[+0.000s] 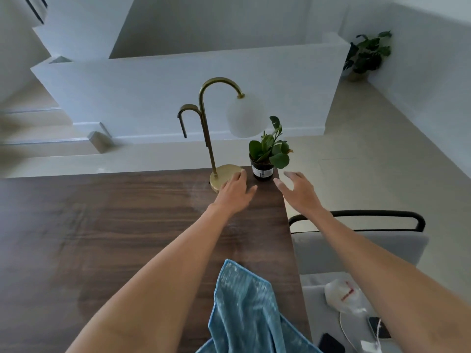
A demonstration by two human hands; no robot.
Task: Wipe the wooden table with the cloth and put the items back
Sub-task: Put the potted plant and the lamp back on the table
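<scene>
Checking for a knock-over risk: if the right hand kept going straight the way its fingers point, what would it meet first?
Most likely the small potted plant, just ahead of the open right hand. Depth is unclear, so it might pass beside the pot.

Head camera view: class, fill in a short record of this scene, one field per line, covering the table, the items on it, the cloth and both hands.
table: wooden table, dark brown
lamp: brass lamp with white globe, at far right corner
plant: small potted plant, right of the lamp base
cloth: blue cloth, lying at the near right edge
left hand: left hand open, by the lamp base
right hand: right hand open, near the pot, holding nothing
</scene>
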